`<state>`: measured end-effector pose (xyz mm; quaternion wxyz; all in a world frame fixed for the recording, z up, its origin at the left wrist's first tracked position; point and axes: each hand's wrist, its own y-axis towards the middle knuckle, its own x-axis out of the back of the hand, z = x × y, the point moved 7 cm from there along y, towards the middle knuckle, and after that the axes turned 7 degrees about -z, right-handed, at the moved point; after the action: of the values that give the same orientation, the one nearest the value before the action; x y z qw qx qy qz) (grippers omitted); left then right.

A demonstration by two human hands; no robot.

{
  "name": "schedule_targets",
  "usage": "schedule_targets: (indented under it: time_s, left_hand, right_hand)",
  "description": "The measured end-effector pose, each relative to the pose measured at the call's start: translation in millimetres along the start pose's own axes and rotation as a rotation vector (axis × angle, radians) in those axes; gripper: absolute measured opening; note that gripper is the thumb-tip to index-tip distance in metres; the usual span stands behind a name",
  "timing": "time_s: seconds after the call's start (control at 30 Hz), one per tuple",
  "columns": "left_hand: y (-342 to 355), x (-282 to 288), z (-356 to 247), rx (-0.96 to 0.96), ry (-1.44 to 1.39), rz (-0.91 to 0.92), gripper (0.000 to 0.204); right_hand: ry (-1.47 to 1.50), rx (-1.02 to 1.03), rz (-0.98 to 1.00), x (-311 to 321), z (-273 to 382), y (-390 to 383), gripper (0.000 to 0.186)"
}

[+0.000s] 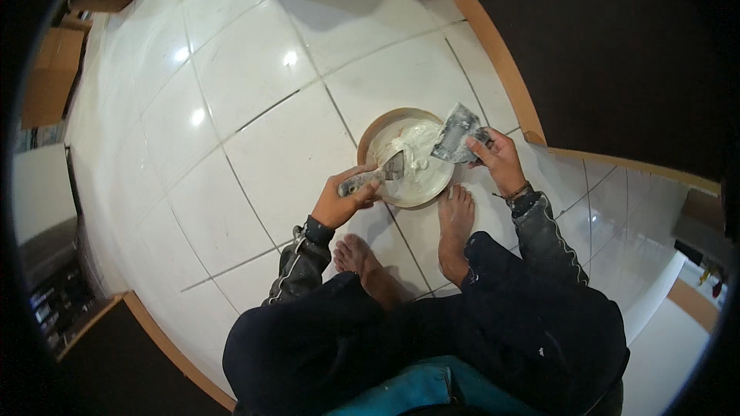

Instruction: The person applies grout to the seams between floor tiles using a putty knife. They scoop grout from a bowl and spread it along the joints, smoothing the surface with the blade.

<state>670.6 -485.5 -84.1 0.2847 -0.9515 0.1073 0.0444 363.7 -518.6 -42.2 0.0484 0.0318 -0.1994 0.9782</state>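
Observation:
A round, shallow basin (364,139) with a tan rim sits on the floor before my feet, holding white, creamy paste (422,156). My left hand (351,191) is closed round the handle of a putty knife (394,166), whose blade reaches over the paste from the basin's left side. At the right rim, my right hand (499,157) grips a flat, dark grey scraper (459,135) smeared with white. The scraper is tilted above the basin's edge. Whether the putty knife's tip touches the paste, I cannot tell.
White floor tiles (270,154) with dark joints spread around. A dark panel with a wooden edge (509,69) lies at the upper right. Cardboard boxes (52,77) stand at the far left. My bare feet (456,223) are close to the basin.

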Motion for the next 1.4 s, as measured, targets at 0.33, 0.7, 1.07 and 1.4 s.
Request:
schedule_targets:
  time_s: [0.33, 0.7, 1.07, 1.4]
  left_hand:
    - [-14, 3, 7, 0.346, 0.317, 0.317, 0.041]
    - [0, -23, 12, 0.508, 0.020, 0.199, 0.030]
    - [-8, -20, 11, 0.031, 0.033, 0.117, 0.040]
    - [-21, -39, -24, -0.674, 0.627, -0.071, 0.061]
  right_hand:
    - [-0.254, 0.056, 0.003, 8, -31, 8, 0.023]
    - [-0.246, -0.012, 0.006, 10, -59, 14, 0.033]
    - [-0.115, 0.028, -0.041, 13, -35, -1, 0.028]
    - [0.807, -0.349, 0.177, -58, -33, -31, 0.034]
